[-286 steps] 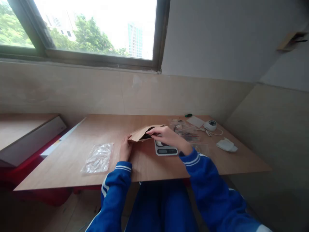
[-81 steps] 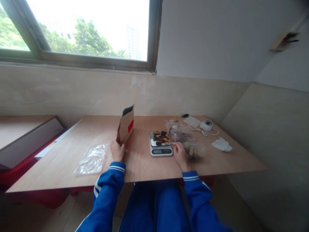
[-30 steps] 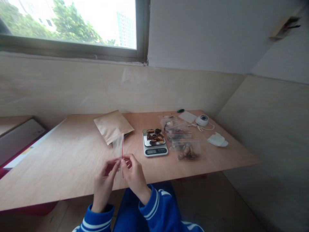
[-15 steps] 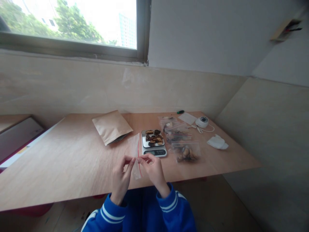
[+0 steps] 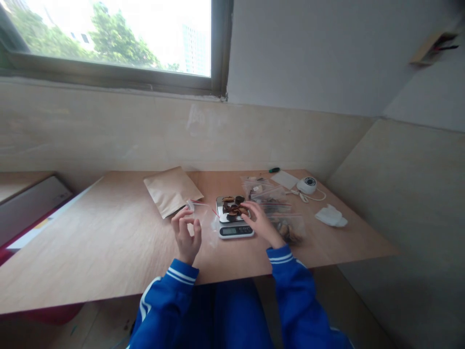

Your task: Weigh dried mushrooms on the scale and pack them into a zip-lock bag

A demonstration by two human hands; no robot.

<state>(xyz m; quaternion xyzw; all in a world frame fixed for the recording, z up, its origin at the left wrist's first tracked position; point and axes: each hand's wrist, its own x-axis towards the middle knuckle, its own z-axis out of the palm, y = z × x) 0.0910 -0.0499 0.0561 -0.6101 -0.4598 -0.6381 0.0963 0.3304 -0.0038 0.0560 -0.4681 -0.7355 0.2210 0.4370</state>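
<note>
One clear bag pinched in left hand | right hand on dried pieces

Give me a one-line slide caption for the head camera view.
Left hand holds a clear zip bag open while right hand reaches dried pieces on the scale.

The scale sat near the middle of the table, with dried pieces on its platform. Left of the scale lay the paper pouch; just right of it, filled bags. Farther right of the scale lay a cloth, and behind that a round device.
</note>
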